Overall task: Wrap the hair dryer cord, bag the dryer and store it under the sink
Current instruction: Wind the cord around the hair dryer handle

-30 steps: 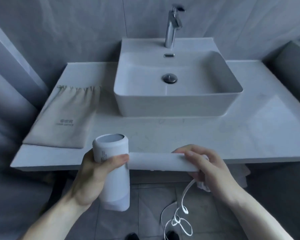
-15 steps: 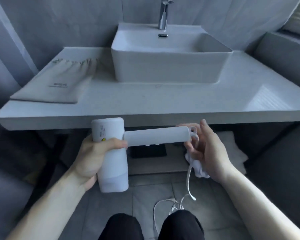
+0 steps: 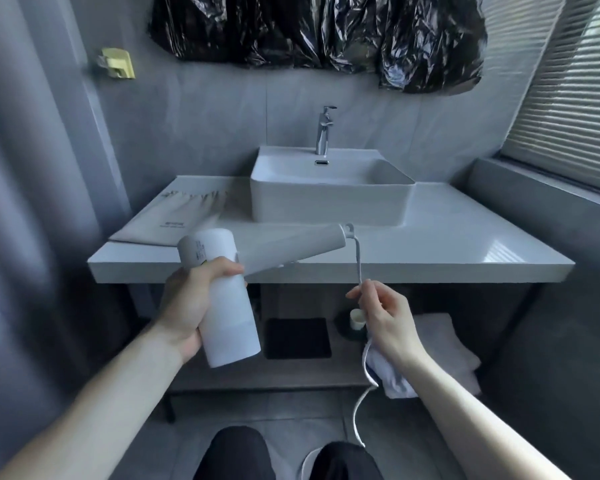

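Observation:
My left hand (image 3: 191,306) grips the barrel of a white hair dryer (image 3: 229,327), held in front of the vanity edge. Its handle points right and slightly up, ending near the counter front. The white cord (image 3: 358,261) drops from the handle's end into my right hand (image 3: 385,320), which pinches it between thumb and fingers; the rest of the cord trails past my wrist toward the floor. A beige drawstring bag (image 3: 174,221) lies flat on the counter's left side, beside the white basin (image 3: 329,199).
A chrome tap (image 3: 324,131) stands behind the basin. Under the counter (image 3: 465,251), a low shelf holds a black mat (image 3: 297,337), a small cup and folded white towels (image 3: 444,344). Black plastic covers the wall above. A blind is at right. My knees are at the bottom.
The view has pulled back and risen. My right hand left the handle's end and slid down to pinch the cord. The dryer's handle now tilts upward.

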A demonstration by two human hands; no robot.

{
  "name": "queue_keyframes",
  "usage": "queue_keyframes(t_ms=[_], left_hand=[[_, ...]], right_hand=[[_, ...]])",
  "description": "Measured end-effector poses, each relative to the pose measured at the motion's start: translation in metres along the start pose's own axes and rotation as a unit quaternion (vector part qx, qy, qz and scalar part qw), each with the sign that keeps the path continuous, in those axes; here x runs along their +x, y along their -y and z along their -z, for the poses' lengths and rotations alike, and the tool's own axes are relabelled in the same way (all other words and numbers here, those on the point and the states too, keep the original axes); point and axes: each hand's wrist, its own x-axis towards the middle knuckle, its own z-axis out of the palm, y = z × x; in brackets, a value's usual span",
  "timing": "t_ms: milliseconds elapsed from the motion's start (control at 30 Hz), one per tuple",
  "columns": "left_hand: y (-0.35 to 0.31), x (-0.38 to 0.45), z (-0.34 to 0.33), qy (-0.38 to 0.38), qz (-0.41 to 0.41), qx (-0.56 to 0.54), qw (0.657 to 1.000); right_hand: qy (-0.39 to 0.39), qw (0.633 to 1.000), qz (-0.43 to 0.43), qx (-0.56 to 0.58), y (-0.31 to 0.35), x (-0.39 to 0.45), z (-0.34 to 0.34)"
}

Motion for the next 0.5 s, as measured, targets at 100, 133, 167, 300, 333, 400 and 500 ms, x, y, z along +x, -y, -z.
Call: queue_keyframes(t_ms=[100,133,167,300,333,400,500], left_hand=[[0.002,-0.006,-0.006,-0.042,-0.043,0.006,0.998],[0.003,-0.006,-0.007,-0.052,-0.052,0.005,0.997],[0.004,-0.007,-0.007,-0.061,-0.059,0.004,0.996],[0.008,-0.007,-0.002,-0.099,-0.091,0.003,0.991],[0.010,-0.008,0.000,-0.107,-0.101,0.005,0.989],[0.014,-0.010,0.003,-0.117,-0.114,0.009,0.986],[0.016,-0.011,0.008,-0.138,-0.137,0.049,0.980]], right_hand=[[0.017,0.999,0.019,-0.031,-0.006,-0.007,-0.014],[0.020,0.998,0.030,-0.052,-0.007,-0.010,-0.019],[0.028,0.997,0.041,-0.067,-0.006,-0.013,-0.024],[0.105,0.986,0.051,-0.122,-0.004,-0.032,-0.036],[0.124,0.981,0.047,-0.143,-0.005,-0.038,-0.037],[0.156,0.967,0.048,-0.194,-0.003,-0.047,-0.037],[0.182,0.943,0.074,-0.267,0.010,-0.058,-0.034]])
